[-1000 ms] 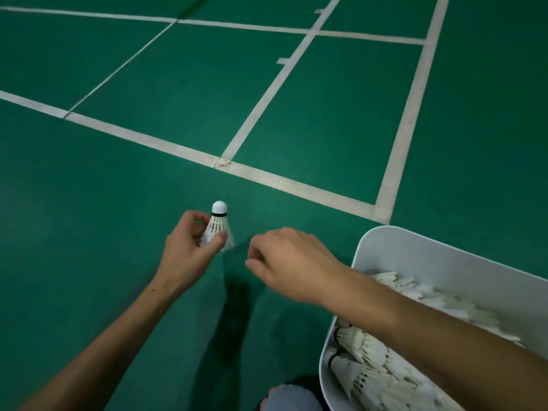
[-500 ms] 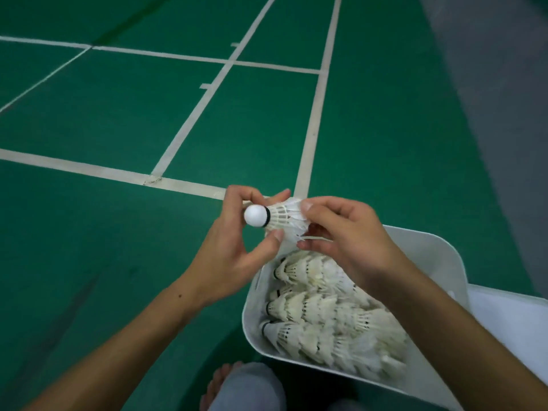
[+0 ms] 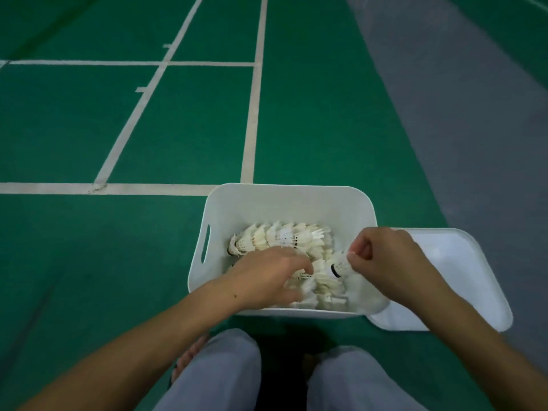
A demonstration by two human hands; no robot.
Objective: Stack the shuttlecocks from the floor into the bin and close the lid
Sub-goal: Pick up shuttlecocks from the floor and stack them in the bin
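Observation:
A white plastic bin (image 3: 284, 200) stands on the green court floor in front of my knees. Inside it lie rows of nested white feather shuttlecocks; the far row (image 3: 278, 239) is in plain sight. My right hand (image 3: 388, 259) pinches one shuttlecock (image 3: 341, 264) by its skirt over the bin's right side, cork end pointing left and down. My left hand (image 3: 267, 274) reaches into the bin and its fingers rest on the near stack of shuttlecocks (image 3: 323, 287), partly hiding it. The white lid (image 3: 462, 262) lies flat on the floor to the right of the bin.
White court lines (image 3: 250, 114) run across the green floor beyond the bin. A grey strip of floor (image 3: 459, 114) lies to the right. My knees in grey trousers (image 3: 219, 372) and a bare foot sit just below the bin.
The shuttlecock passed from both hands to my right hand alone and came down over the bin. My left hand let go and dropped onto the near stack inside. The view swung toward the bin.

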